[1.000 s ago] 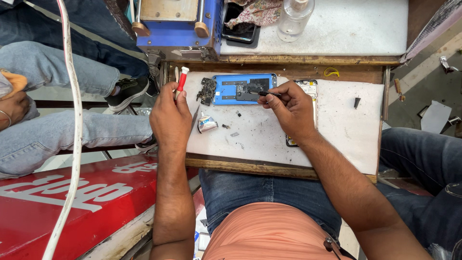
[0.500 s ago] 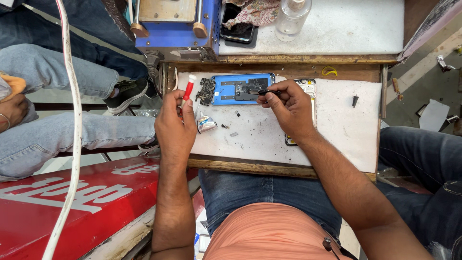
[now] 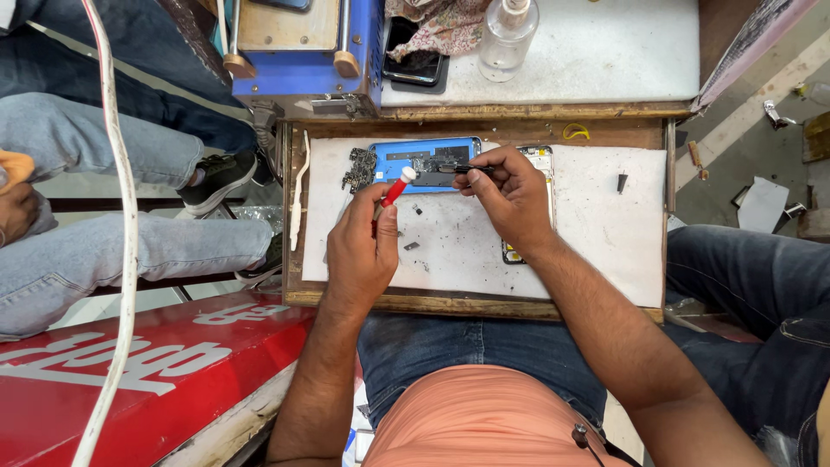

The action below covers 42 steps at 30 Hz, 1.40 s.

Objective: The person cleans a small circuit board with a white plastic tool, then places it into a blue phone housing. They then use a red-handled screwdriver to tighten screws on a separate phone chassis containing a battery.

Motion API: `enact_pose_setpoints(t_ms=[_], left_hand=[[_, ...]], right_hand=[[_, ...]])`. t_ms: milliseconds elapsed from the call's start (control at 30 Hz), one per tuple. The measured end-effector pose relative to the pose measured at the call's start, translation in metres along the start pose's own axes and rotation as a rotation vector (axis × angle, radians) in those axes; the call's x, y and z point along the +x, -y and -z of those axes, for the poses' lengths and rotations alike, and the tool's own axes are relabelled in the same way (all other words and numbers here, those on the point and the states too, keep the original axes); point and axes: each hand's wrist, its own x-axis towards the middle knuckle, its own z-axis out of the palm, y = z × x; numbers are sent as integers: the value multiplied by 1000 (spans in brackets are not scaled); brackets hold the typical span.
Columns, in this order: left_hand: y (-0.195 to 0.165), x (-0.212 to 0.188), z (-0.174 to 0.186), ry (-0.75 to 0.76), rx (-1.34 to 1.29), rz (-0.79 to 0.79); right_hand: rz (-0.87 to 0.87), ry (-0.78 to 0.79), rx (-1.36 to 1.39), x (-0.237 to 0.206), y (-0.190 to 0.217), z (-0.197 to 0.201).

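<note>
Your left hand (image 3: pixel 361 251) has its grip closed on a red-handled screwdriver with a white cap (image 3: pixel 395 187). The tool slants up and to the right, and its white end sits just at the lower left edge of the opened blue phone (image 3: pixel 425 161). Your thumb runs along the red shaft.

Your right hand (image 3: pixel 512 201) has its grip pinched shut on black tweezers (image 3: pixel 471 169). Their tips point left and rest over the dark board area in the middle of the phone. I can't tell whether the tips actually hold a part; it's too small to see.

The phone lies flat at the far edge of the white work mat (image 3: pixel 596 251), back off, with the blue frame showing. The mat covers most of the wooden tabletop (image 3: pixel 471 304) across your lap. Just left of the phone is a dark removed circuit part (image 3: pixel 359 168), close to it but apart. A few small dark bits (image 3: pixel 411 246) are scattered on the mat below the screwdriver. A second phone (image 3: pixel 541 159) lies partly under your right hand, with only its top end and lower corner in view.

A white plastic pry tool (image 3: pixel 298 203) lies along the left edge of the mat. A small black piece (image 3: pixel 622 182) lies on the mat well to the right.

On the upper shelf there are a blue machine (image 3: pixel 303 52), a clear glass bottle (image 3: pixel 507 35), a crumpled cloth (image 3: pixel 437 26) and a dark phone (image 3: pixel 417 69).

On the left are another person's jeans-clad legs (image 3: pixel 130 251) and a white cable (image 3: pixel 125 233).
</note>
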Motion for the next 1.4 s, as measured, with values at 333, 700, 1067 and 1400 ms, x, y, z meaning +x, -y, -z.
enact_pose_setpoints(t_ms=[333, 700, 1067, 1400], left_hand=[[4, -6, -12, 13, -186, -145], [2, -11, -10, 93, -23, 130], [62, -1, 33, -59, 499, 302], [72, -4, 28, -139, 612, 283]], right_hand=[[7, 7, -6, 0, -1, 1], [60, -72, -26, -3, 10, 18], [18, -283, -42, -85, 32, 77], [-52, -308, 0, -110, 30, 71]])
